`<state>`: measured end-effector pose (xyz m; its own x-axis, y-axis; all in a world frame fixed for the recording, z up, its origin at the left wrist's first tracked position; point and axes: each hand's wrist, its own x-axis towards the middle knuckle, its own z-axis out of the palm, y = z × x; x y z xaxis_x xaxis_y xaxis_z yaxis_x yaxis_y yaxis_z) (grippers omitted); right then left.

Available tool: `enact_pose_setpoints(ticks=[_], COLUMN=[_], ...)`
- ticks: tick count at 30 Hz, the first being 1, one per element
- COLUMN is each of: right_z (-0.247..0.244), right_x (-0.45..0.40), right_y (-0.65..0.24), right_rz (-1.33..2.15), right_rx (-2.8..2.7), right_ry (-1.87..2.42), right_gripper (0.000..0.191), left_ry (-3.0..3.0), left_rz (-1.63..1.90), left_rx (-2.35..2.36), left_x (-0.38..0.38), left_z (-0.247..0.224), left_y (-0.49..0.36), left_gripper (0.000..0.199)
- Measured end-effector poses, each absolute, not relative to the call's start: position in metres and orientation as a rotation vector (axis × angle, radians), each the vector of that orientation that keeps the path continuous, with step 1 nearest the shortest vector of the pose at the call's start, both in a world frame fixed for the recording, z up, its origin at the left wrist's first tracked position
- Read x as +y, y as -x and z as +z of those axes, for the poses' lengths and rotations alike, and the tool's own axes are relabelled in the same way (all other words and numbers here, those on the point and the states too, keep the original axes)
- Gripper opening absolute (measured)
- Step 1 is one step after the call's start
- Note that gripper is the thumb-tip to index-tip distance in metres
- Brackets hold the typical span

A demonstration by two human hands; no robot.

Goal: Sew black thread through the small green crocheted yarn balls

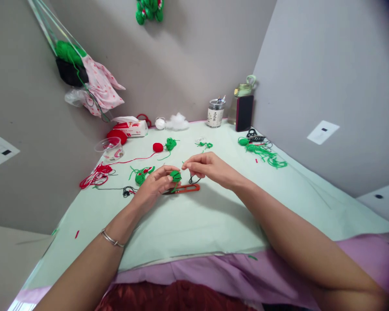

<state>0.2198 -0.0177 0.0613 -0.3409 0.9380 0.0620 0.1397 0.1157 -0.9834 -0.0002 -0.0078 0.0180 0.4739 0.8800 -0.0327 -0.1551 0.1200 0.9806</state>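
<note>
Between the fingers of my left hand (155, 185) is a small green crocheted ball (175, 176) with dark yarn lines across it. A green yarn tail hangs below the ball. Just to the right, my right hand (205, 166) is closed in a pinch, its fingertips close to the ball but apart from it. What the pinch holds is too small to make out. A loop of dark yarn (195, 179) hangs beneath the right fingers. Under both hands, orange-handled thread snips (191, 188) lie on the table, partly hidden by the left hand and the ball.
Green crocheted pieces (140, 176), red yarn (99, 175) and a plastic cup (112, 151) lie left. Behind are a red yarn ball (157, 147), a tissue box (136, 128) and white stuffing (177, 122). Green yarn scraps (262, 153), a phone (244, 113) and a bottle (233, 108) are right.
</note>
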Motion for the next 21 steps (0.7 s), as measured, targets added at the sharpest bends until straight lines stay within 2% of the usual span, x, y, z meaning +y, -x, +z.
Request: enact_pose_setpoints(ticks=[2,8,17,21], right_z=[0.060,0.045,0.034,0.033], right_x=[-0.018,-0.018,-0.017,-0.016], right_y=[-0.219,-0.209,-0.207,-0.206], right_rz=[1.143,0.516,0.152,0.053], right_rx=[-1.676,-1.993,-2.236,-2.263], right_ry=[1.139,1.061,0.955,0.886], right_gripper=[0.025,0.015,0.023,0.021], left_ry=[-1.192,-1.186,-1.161,-1.164], left_rz=[0.868,0.901,0.880,0.858], left_rx=[0.735,0.725,0.773,0.774], left_x=[-0.008,-0.009,-0.007,-0.008], left_z=[0.018,0.019,0.013,0.015], left_y=[0.000,-0.001,0.000,-0.001], left_gripper=[0.033,0.029,0.031,0.030])
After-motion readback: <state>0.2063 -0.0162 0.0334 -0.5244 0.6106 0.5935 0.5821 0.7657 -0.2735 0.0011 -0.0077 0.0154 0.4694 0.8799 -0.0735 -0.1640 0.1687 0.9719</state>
